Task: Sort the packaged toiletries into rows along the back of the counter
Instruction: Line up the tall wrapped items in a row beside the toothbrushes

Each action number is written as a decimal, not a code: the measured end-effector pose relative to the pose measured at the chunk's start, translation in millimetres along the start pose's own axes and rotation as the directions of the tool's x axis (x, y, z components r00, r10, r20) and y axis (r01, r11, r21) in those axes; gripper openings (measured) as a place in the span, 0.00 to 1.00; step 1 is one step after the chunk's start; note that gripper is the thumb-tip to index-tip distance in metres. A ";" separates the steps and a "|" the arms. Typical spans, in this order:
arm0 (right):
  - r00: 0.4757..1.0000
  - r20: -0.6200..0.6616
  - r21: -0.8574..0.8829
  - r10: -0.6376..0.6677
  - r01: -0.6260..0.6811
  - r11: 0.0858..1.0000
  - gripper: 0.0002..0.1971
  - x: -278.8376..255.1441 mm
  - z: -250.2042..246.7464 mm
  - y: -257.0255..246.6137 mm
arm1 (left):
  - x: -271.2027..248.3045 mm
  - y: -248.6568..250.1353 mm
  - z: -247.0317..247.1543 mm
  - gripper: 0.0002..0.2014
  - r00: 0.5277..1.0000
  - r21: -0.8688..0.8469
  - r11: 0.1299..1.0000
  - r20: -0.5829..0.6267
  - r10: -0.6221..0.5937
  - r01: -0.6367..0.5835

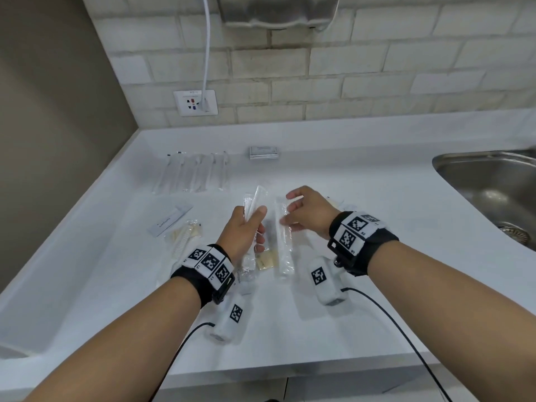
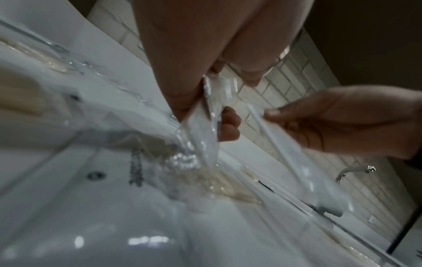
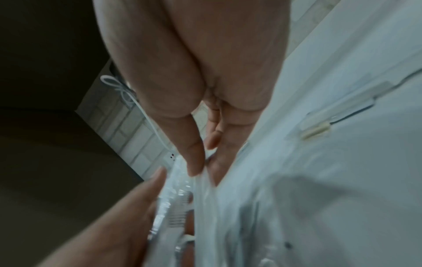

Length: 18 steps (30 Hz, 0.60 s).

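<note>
Left hand (image 1: 246, 227) pinches probably two wrapped combs (image 1: 255, 198); right hand (image 1: 304, 213) pinches another packet (image 1: 282, 242); stack them evenly, well short of the toothbrush row (image 1: 194, 172).

Left hand (image 1: 245, 227) grips 2 wrapped packets (image 1: 254, 203); right hand (image 1: 307, 211) pinches 1 packet (image 1: 282, 242).

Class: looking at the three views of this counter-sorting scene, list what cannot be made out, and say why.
- Print on the small white box at the counter's back: too small, head view.
- Contents of the clear wrappers in the left hand: blurred, left wrist view.
- Steel sink: cut off by the right edge.
</note>
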State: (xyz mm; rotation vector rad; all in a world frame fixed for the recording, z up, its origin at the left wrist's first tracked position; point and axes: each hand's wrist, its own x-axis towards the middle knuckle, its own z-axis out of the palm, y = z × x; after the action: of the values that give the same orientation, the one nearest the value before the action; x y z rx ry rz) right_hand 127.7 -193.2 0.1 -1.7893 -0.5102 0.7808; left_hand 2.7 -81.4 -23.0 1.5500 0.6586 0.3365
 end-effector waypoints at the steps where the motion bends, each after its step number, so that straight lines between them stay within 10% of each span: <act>1: 1.000 0.001 0.057 -0.025 0.025 0.998 0.26 1.0 1.4 -5.1 | 0.2 0.5 0.7 0.15 1.000 0.051 0.999 0.009 0.010 -0.011; 7: 0.994 -0.064 0.176 -0.089 0.099 0.979 0.12 6.2 -0.2 -16.6 | 5.8 1.2 9.1 0.16 0.992 0.055 0.996 0.114 0.059 -0.065; 12: 0.935 -0.347 -0.179 -0.077 0.015 0.984 0.11 21.8 -42.3 5.8 | 8.4 3.8 7.2 0.13 0.994 0.046 0.995 0.077 0.084 -0.087; 15: 0.864 -0.504 -0.570 0.002 -0.334 0.750 0.17 30.6 -57.5 32.4 | 8.2 5.3 5.4 0.14 0.995 0.054 0.995 0.068 0.076 -0.080; 18: 0.903 -0.428 -0.753 0.040 -0.380 0.536 0.18 29.7 -58.2 47.5 | 8.6 4.7 1.2 0.15 0.995 0.072 0.994 0.065 0.077 -0.082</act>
State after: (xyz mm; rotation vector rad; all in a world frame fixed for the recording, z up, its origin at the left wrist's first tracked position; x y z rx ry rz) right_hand 188.8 -227.8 -39.7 -2.8787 -0.4312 0.3214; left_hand 11.1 -77.2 -20.1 1.6543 0.5671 0.3252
